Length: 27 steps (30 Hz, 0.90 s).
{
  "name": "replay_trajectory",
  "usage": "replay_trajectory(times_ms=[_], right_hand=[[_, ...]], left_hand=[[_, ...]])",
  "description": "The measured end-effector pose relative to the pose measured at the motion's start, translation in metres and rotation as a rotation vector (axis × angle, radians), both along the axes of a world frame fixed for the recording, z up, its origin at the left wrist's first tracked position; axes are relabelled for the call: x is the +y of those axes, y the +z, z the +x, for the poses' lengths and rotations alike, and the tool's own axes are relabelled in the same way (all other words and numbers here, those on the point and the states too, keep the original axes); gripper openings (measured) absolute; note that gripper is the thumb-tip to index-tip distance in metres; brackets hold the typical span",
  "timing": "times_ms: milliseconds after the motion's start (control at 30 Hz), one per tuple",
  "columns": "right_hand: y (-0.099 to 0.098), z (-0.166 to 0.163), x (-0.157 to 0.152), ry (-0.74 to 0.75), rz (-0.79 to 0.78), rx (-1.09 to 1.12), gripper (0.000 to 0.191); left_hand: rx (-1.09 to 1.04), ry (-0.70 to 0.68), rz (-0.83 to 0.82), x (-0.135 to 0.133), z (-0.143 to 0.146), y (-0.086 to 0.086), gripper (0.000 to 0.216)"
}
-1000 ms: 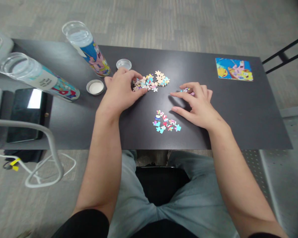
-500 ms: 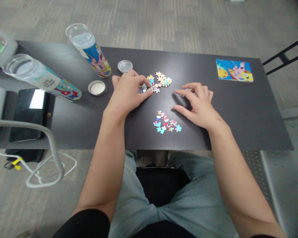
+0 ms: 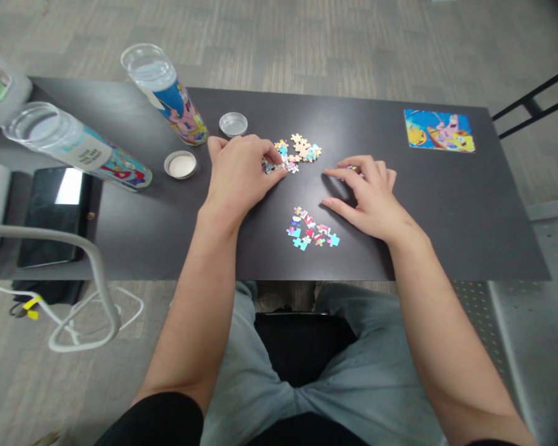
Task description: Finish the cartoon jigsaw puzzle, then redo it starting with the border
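Note:
My left hand (image 3: 239, 173) rests on the black table (image 3: 469, 210), its fingers curled over the left part of a heap of loose puzzle pieces (image 3: 302, 150) and pinching among them. My right hand (image 3: 369, 195) lies to the right of that heap, fingers bent over a few small pieces (image 3: 352, 168) that mostly stay hidden under the fingertips. A second small cluster of colourful pieces (image 3: 311, 229) sits nearer to me, between both hands.
A finished cartoon puzzle picture (image 3: 439, 131) lies at the far right. Two clear tubes (image 3: 167, 96) (image 3: 77, 148) lean at the left, with two round lids (image 3: 233, 124) (image 3: 181, 164) beside them. A dark tablet (image 3: 51, 214) and white cables (image 3: 74, 322) sit left.
My left hand has slid to the right over the heap, covering more of its left side. My right hand has barely moved.

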State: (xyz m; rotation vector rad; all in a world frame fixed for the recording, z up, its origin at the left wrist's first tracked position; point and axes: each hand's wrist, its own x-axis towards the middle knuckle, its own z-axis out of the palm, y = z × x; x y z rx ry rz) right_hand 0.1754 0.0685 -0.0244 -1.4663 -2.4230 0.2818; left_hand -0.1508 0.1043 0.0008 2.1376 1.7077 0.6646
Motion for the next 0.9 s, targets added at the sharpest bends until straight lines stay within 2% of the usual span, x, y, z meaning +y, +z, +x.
replay_trajectory(times_ms=[267,433,533,633,700,800,900], right_hand=[[-0.002,-0.001,0.001,0.000,0.012,0.007,0.065],[-0.003,0.000,0.001,0.009,0.010,0.018,0.064],[-0.002,-0.001,0.001,0.002,0.007,0.019,0.063],[0.000,-0.002,0.001,-0.007,0.002,0.013,0.062],[0.002,-0.003,0.001,-0.010,-0.007,0.005,0.062],[0.003,-0.003,0.001,-0.010,-0.019,-0.013,0.063],[0.003,-0.002,0.002,-0.004,-0.018,-0.031,0.063]], left_hand=[[0.067,0.031,-0.056,-0.007,0.006,0.014,0.025],[0.022,0.021,-0.040,-0.007,0.004,0.012,0.018],[-0.111,-0.047,-0.075,-0.007,0.003,0.010,0.015],[-0.321,-0.178,-0.116,-0.007,0.006,0.011,0.016],[-0.389,-0.261,-0.146,-0.008,0.011,0.011,0.017],[-0.337,-0.342,-0.182,-0.008,0.019,0.008,0.016],[-0.234,-0.296,-0.131,-0.008,0.020,0.006,0.020]])
